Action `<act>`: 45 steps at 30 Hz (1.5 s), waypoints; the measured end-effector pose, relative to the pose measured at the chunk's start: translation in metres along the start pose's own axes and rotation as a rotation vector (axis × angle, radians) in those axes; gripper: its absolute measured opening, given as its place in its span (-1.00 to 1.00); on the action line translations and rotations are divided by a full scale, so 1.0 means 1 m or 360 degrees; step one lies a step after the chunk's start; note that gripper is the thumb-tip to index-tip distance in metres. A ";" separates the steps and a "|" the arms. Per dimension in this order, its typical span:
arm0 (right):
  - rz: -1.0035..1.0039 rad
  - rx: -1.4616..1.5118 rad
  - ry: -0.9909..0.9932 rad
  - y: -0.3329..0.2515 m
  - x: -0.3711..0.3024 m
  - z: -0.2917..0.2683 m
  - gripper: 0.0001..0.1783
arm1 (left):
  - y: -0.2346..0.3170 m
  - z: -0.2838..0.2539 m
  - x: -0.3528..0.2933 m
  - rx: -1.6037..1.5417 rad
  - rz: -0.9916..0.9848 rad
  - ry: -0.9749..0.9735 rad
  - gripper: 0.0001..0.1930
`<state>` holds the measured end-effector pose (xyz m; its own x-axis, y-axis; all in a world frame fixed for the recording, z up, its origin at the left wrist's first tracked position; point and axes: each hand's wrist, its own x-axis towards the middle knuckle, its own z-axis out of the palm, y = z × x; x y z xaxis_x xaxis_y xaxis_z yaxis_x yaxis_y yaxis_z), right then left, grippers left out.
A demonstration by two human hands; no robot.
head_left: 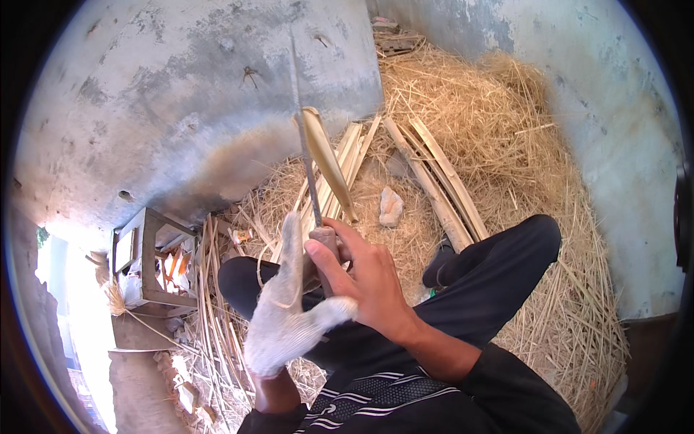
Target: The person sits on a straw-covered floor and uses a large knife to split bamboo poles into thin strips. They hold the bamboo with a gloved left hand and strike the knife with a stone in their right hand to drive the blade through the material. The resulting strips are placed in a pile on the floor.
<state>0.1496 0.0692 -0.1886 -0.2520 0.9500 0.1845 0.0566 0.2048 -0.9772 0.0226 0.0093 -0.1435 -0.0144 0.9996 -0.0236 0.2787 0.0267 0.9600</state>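
Clamped fingers of the bare right hand (367, 278) on the handle (323, 235) of a long tool (306, 159) left of a pale stone (391, 207); held the gloved left hand (291, 318), with fingers apart, left of that stone.

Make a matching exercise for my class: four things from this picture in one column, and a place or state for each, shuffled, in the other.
Column one
1. left hand
2. right hand
3. pale stone
4. box-like frame

Column two
A. on the straw-strewn ground, between two groups of long pale strips
B. bare, with its fingers around the brownish handle of a long, narrow tool
C. at the left, beside the grey wall
D. in an off-white glove

Right pairs: 1-D, 2-B, 3-A, 4-C
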 end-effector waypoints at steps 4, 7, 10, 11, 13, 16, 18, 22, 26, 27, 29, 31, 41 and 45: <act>0.0140 0.0248 -0.0318 0.005 0.017 -0.022 -0.41 | -0.011 0.021 0.012 0.0437 0.0027 0.0229 0.10; 0.0235 0.0568 -0.0487 0.025 0.023 -0.013 -0.31 | -0.030 0.030 0.021 0.0347 -0.0279 0.0540 -0.12; 0.0689 0.0959 -0.0680 0.031 0.020 -0.019 -0.27 | -0.029 0.033 0.024 0.0129 -0.0478 0.0609 -0.30; 0.0814 0.1148 -0.0726 0.035 0.021 -0.018 -0.24 | -0.031 0.033 0.024 0.0055 -0.0548 0.0640 -0.36; 0.0804 0.0763 -0.0613 0.039 0.033 -0.026 -0.29 | -0.033 0.035 0.024 0.0248 -0.0473 0.0709 -0.44; 0.0485 -0.0035 0.0180 0.104 0.090 -0.037 -0.33 | -0.031 0.040 0.034 0.0410 -0.0248 0.0793 -0.53; 0.0346 -0.0300 0.0570 0.185 0.133 -0.044 -0.46 | -0.021 0.033 0.038 0.0037 -0.0318 0.0814 -0.64; 0.0553 -0.0942 0.0260 0.324 0.152 -0.046 -0.68 | -0.042 0.017 0.030 0.0054 -0.0327 0.0924 -0.50; 0.0376 -0.1681 -0.0373 0.440 0.145 -0.052 -0.28 | -0.038 0.013 0.039 -0.0363 -0.0366 0.0995 -0.47; 0.0358 -0.1826 -0.0504 0.452 0.148 -0.048 -0.16 | -0.033 0.012 0.040 -0.0372 -0.0394 0.0951 -0.40; 0.0305 -0.2014 -0.0913 0.447 0.168 -0.052 -0.15 | -0.022 0.015 0.040 -0.0391 -0.0460 0.0858 -0.25; 0.0182 -0.2225 -0.1189 0.461 0.180 -0.059 -0.17 | -0.032 0.014 0.033 -0.0248 -0.0406 0.0841 -0.29; 0.1276 -0.1532 0.0065 0.471 0.126 -0.009 0.19 | -0.014 0.019 0.065 -0.0191 -0.0385 0.0856 -0.63; 0.1398 -0.1447 0.0032 0.478 0.131 0.003 0.39 | -0.006 0.012 0.068 -0.0002 -0.0494 0.0880 -0.54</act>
<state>0.1406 0.2912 -0.6320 0.2216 0.8496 -0.4787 0.8409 -0.4150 -0.3473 0.0316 0.0775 -0.1538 -0.5885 0.7938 -0.1535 0.1805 0.3141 0.9321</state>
